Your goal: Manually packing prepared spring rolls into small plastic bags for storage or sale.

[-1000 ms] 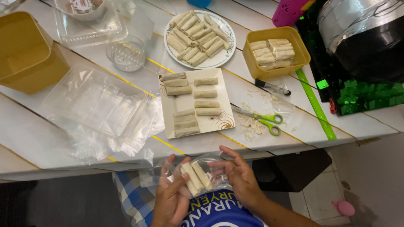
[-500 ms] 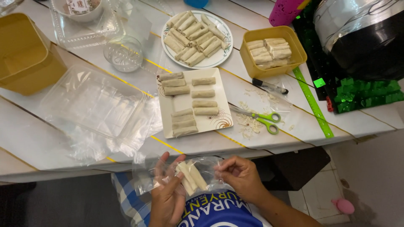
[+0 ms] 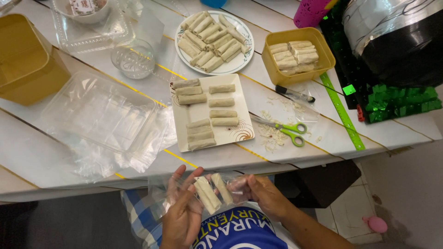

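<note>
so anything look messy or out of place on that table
Only small mess: pale scraps lie scattered on the table around the green-handled scissors. The rolls on the square plate sit in neat rows; nothing looks spilled or broken.

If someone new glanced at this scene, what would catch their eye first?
Probably the left hand and right hand at the bottom, holding a clear plastic bag with pale rolls inside. Just above, mid-table, a square white plate carries neat rows of the same rolls, with a round plate and a yellow tub of them behind. Green-handled scissors lie to the right.
</note>
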